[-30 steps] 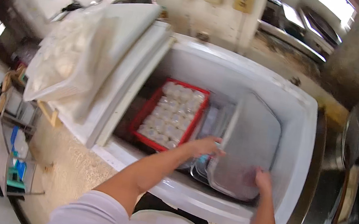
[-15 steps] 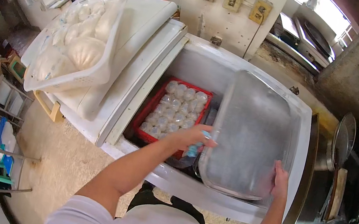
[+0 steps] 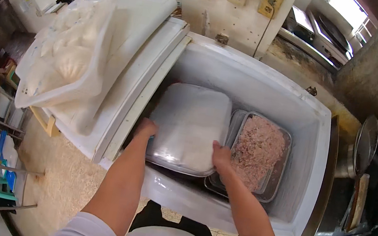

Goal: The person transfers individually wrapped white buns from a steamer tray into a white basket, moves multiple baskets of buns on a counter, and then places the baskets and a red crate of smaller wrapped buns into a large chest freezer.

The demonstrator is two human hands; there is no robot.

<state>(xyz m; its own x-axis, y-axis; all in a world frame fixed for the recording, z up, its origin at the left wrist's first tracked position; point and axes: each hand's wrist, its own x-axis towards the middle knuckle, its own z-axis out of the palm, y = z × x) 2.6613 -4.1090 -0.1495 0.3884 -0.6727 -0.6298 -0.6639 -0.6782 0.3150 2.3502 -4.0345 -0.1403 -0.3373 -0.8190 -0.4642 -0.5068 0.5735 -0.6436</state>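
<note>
A rectangular metal tray (image 3: 189, 125) with a pale, frosty top lies level inside the left part of the chest freezer (image 3: 309, 163). My left hand (image 3: 146, 128) is closed on its left edge, with a bit of light blue material showing at the fingers. At the opposite edge my right hand (image 3: 221, 157) grips the tray, thumb on top. Beside it on the right, pinkish minced meat (image 3: 260, 147) fills a clear rectangular container (image 3: 279, 180). Whatever lies directly under the tray is hidden.
On the pushed-back white freezer lid (image 3: 138, 34) to the left sits a white plastic basket (image 3: 93, 77) of bagged, pale round lumps. A strainer (image 3: 368, 138) and pots stand beyond the freezer's right end. A metal rack (image 3: 22, 170) is at the left.
Both hands have carried the tray from the freezer's right side to its left and levelled it. The red crate of white bundles is now covered; the minced meat has come into view.
</note>
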